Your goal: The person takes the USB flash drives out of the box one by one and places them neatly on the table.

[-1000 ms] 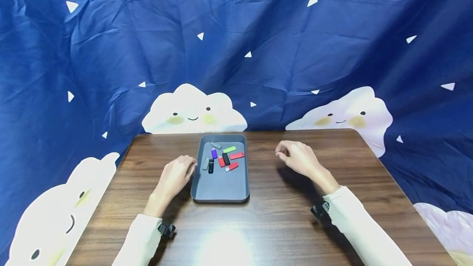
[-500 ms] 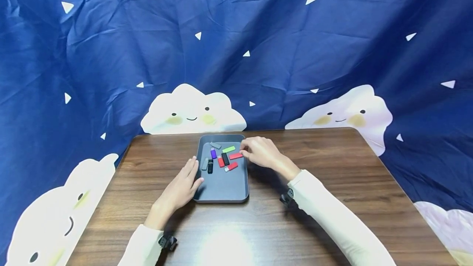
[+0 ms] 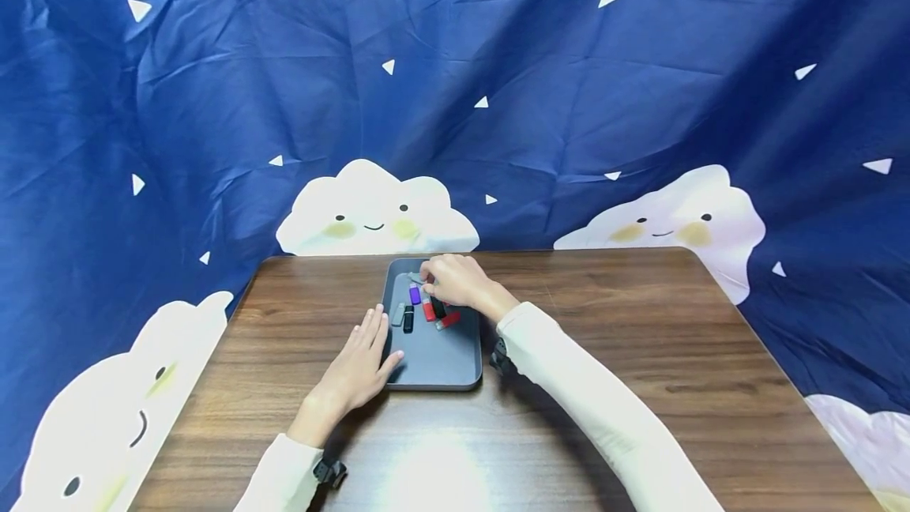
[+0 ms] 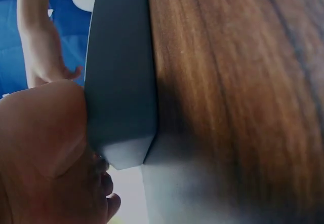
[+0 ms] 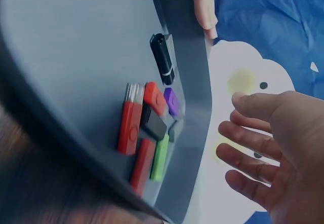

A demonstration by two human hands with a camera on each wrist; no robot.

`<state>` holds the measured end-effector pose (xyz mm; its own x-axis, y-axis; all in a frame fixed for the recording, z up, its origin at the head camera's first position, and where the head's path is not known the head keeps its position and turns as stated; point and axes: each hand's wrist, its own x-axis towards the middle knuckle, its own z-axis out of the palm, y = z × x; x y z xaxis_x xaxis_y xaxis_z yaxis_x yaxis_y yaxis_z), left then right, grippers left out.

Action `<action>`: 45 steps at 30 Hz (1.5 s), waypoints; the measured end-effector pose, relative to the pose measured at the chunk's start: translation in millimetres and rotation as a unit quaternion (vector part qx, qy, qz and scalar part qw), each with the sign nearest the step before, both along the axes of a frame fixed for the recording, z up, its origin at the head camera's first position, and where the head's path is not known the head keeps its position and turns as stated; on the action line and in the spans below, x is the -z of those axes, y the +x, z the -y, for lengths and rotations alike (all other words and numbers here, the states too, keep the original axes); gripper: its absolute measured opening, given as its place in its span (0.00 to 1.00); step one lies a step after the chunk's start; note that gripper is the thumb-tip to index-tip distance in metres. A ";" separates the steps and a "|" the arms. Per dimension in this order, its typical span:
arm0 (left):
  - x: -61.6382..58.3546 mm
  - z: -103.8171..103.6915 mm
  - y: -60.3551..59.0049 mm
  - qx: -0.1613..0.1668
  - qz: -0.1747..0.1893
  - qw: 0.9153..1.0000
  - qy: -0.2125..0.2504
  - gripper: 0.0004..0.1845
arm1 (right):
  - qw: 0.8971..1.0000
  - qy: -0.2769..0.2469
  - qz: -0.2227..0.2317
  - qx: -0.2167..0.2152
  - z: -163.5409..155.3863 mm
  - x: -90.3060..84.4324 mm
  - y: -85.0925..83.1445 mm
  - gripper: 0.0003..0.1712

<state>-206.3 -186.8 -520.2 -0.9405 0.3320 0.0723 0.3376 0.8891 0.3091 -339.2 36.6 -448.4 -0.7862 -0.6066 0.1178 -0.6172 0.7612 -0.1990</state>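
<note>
The grey tray (image 3: pixel 434 362) stands on the brown wooden desk (image 3: pixel 604 322), and the USB sticks (image 3: pixel 428 309) lie inside it, mostly in its far half. The left hand (image 3: pixel 358 362) rests along the tray's left wall, its fingers straight and its thumb spread out over the tray. The right hand (image 3: pixel 458 279) is over the far right part of the tray, its fingers loosely bent, apart from one another and gripping nothing. From the right wrist, a green stick (image 5: pixel 159 155) shows beside a plain red stick (image 5: pixel 143 165), with a silver-ended red stick (image 5: pixel 130 125) near them. A black stick (image 3: pixel 408 320) lies just beside a grey stick (image 3: pixel 398 314) near the left wall, and a purple stick (image 3: pixel 415 294) lies farther back. Behind the desk hangs a blue cloth (image 3: pixel 455 62) with white clouds (image 3: pixel 377 216)
</note>
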 end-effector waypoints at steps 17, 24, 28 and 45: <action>3.6 -1.3 -0.8 -0.015 0.010 1.000 -0.010 0.41 | 0.996 0.078 0.039 -0.008 61.8 15.4 -9.6 0.17; 13.2 -1.4 -1.5 -0.016 0.005 1.000 -0.009 0.43 | 0.992 0.122 0.035 -0.005 69.9 22.9 -2.8 0.22; 17.7 -1.0 -2.5 -0.020 0.003 1.000 -0.018 0.43 | 0.987 0.157 0.020 -0.007 72.8 28.6 0.1 0.28; 14.3 0.1 -3.0 -0.021 0.003 1.000 -0.022 0.42 | 0.988 0.146 0.027 -0.028 68.0 38.0 -2.5 0.25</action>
